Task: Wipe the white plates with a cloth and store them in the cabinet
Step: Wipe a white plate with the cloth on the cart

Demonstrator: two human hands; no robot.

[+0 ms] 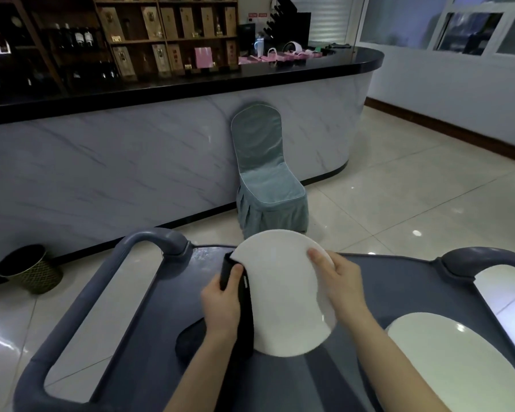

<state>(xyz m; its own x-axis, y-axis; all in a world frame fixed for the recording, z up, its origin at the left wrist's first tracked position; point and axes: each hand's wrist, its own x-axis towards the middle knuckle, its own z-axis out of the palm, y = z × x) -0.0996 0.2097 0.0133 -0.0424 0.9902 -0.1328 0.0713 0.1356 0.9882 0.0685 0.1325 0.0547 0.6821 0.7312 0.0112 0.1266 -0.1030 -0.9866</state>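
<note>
A round white plate (283, 289) is held tilted above the grey cart top (149, 331). My right hand (336, 281) grips its right rim, thumb on the face. My left hand (222, 298) holds a black cloth (244, 316) pressed against the plate's left edge; the cloth hangs down past my wrist. A second white plate (446, 358) lies flat on the cart at the lower right, partly behind my right forearm.
The cart has a grey handle loop (155, 236) on the left and another (488, 257) on the right. A covered teal chair (265, 173) stands ahead against a marble-fronted bar counter (131, 162). A dark bin (30, 269) sits on the tiled floor at left.
</note>
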